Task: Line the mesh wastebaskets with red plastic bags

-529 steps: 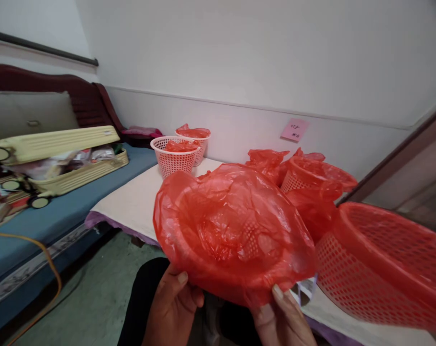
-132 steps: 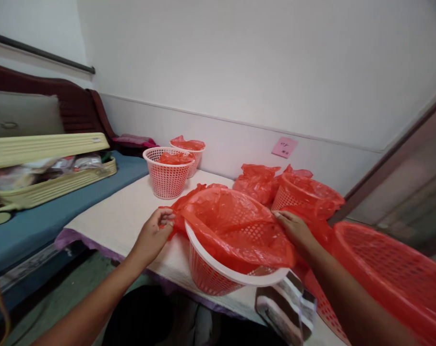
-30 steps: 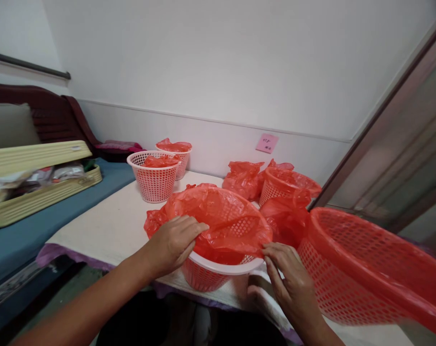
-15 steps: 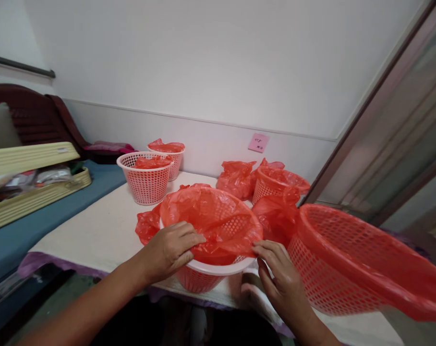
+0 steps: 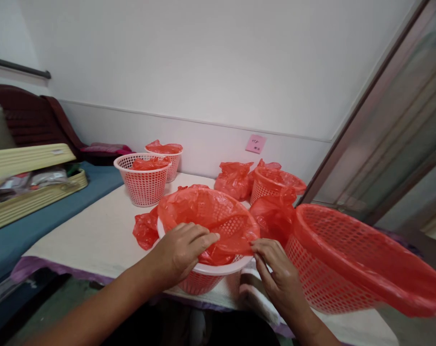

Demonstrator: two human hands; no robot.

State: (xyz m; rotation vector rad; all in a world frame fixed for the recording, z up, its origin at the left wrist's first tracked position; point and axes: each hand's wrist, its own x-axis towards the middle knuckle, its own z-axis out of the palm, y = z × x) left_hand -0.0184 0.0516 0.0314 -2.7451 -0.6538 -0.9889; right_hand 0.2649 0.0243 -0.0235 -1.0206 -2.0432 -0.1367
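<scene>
In the head view, the front basket (image 5: 199,284) on the surface (image 5: 91,235) looks partly lined: its red bag (image 5: 198,209) covers the back rim, while the near rim is bare. The right hand (image 5: 278,270) has its grip clamped on the bag's edge; the left hand (image 5: 178,253) lies over the near side, grip unclear. Baskets total five: this, two rear-left baskets (image 5: 146,189), one rear-right basket (image 5: 261,189), one large basket (image 5: 329,278).
</scene>
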